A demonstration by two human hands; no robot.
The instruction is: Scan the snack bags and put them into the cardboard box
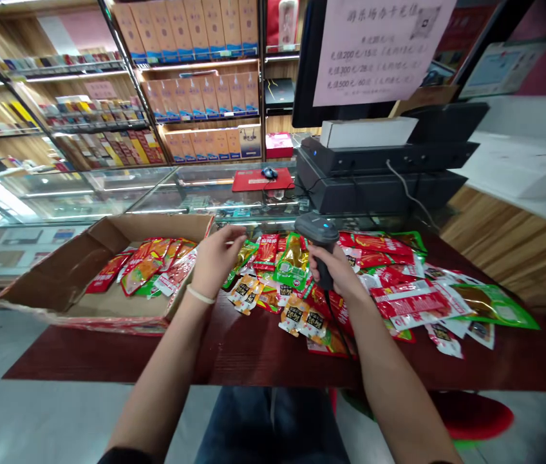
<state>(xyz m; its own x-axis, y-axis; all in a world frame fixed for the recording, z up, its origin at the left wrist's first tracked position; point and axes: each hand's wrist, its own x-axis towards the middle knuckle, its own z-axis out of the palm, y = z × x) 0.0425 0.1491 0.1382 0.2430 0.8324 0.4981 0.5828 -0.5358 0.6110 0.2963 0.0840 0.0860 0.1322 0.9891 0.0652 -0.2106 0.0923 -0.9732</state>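
Note:
My right hand (pixel 339 270) is wrapped round the handle of a black barcode scanner (pixel 317 227), a small blue light on its top and its cable hanging down. Beneath and around it lies a spread of snack packets, among them a gold and green packet (pixel 293 261), a red packet (pixel 267 251) and small white and orange packets (pixel 298 314). My left hand (pixel 217 258) hovers beside the right side of a cardboard box (pixel 60 274), fingers loosely bent and apart, with nothing visible in them. Several red snack packets (pixel 145 264) lie inside the box.
The dark red wooden tabletop (pixel 234 357) carries the box and packets. Behind it stand a glass counter (pixel 205 187) with a red mouse pad (pixel 261 180), and a monitor bearing a paper notice (pixel 374 51). Stocked shelves (pixel 196 96) line the back. A red stool (pixel 470 412) sits below right.

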